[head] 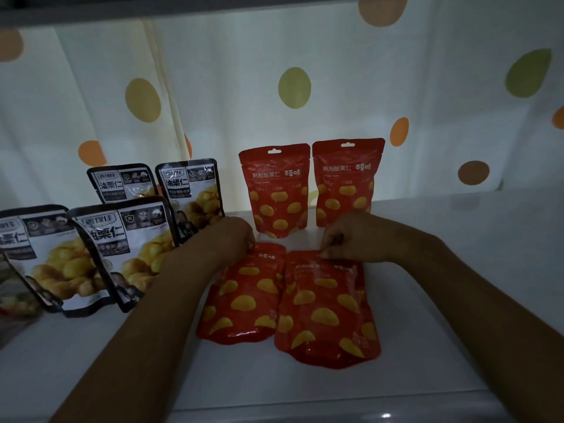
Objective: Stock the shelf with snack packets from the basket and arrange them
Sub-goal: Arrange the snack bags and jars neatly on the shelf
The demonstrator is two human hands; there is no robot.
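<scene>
Two red snack packets stand upright at the back of the white shelf (457,270), the left one (276,193) beside the right one (346,181). In front of them two more red packets lean back. My left hand (235,236) pinches the top edge of the front left red packet (244,297). My right hand (351,236) pinches the top edge of the front right red packet (326,309). Several black-and-white chestnut packets (122,248) stand in two rows on the left of the shelf.
A spotted curtain (293,87) hangs behind the shelf. The shelf's front edge (305,404) runs along the bottom of the view. Bare shelf surface lies to the right of the red packets. Another blurred packet (15,294) sits at the far left edge.
</scene>
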